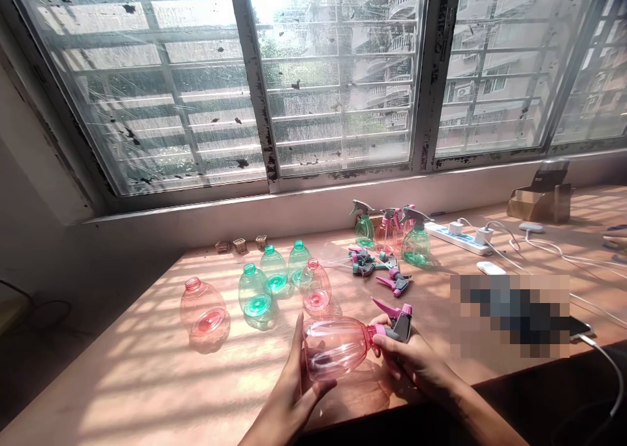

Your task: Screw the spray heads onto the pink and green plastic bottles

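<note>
My left hand (294, 384) cups the body of a clear pink spray bottle (336, 345) that lies on its side above the table's near edge. My right hand (409, 358) is closed around the bottle's neck and its grey-and-pink trigger head (398, 320). Just beyond stand several headless bottles, pink (204, 310) and green (255, 296). Loose trigger heads (379, 270) lie further back.
Three bottles with heads fitted (392, 234) stand near the window sill. A white power strip (458, 235) with chargers and cables runs along the right. A cardboard box (541, 198) sits far right. Three small baskets (240, 244) line the sill. The wooden table (147, 374) stretches left.
</note>
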A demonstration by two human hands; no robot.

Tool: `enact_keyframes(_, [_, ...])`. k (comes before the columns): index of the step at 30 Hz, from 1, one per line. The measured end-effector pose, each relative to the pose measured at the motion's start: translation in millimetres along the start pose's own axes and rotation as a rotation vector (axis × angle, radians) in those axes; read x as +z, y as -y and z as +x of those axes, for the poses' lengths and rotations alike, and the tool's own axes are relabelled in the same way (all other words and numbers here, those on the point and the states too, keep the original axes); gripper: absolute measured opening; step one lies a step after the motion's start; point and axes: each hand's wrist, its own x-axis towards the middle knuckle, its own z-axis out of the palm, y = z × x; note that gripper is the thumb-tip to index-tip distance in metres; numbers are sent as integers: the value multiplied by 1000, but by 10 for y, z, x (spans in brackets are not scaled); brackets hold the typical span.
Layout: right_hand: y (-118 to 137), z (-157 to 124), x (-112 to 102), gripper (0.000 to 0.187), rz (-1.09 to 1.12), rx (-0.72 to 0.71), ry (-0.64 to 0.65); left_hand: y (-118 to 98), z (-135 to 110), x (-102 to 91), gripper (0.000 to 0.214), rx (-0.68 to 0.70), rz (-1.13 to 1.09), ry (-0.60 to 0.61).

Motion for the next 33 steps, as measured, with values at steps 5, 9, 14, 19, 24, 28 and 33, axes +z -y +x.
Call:
enact_keyframes(5, [18,-9,13,47,2,2,-13,-133,-51,-3,120,-115,17,21])
enact_keyframes(9, [37,-14,29,47,12,4,-24,-224,-49,-4,120,-107,43,22])
enact_keyframes(14, [34,-13,26,48,27,13,-30,-193,-54,-9,123,-61,28,25])
enact_keyframes(19, [26,-14,22,49,29,19,-35,-148,-70,-16,117,-112,-14,-14])
enact_keyframes(24, [19,-11,22,45,30,0,-29,-75,-40,-26,121,-86,18,-3])
enact_keyframes(28, [7,-5,16,45,29,-5,-27,-62,-47,-27,127,-66,14,-10])
enact_keyframes(33, [7,0,28,43,26,-19,-21,-99,-73,8,120,-127,-149,-36])
